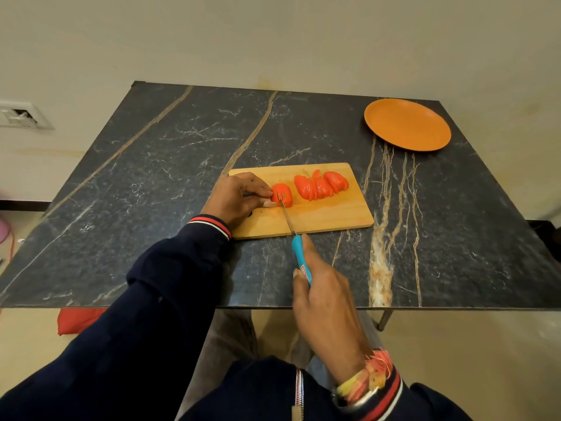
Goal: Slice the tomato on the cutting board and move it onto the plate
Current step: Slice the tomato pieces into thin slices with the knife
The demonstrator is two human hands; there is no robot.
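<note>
A wooden cutting board (328, 220) lies on the dark marble table. On its left part sits a red tomato piece (283, 194), and my left hand (236, 197) pinches its left side with curled fingers. My right hand (321, 294) grips the blue handle of a knife (300, 259); the thin blade runs up over the board's front edge and its tip is in the tomato piece. A row of cut tomato slices (321, 185) leans together on the board's right part. The orange plate (407, 124) stands bare at the table's far right.
The marble table (151, 177) stretches wide to the left and behind the board. Its front edge runs just below my right hand. A wall socket (21, 115) is on the left wall. Something red (76, 322) lies on the floor under the table.
</note>
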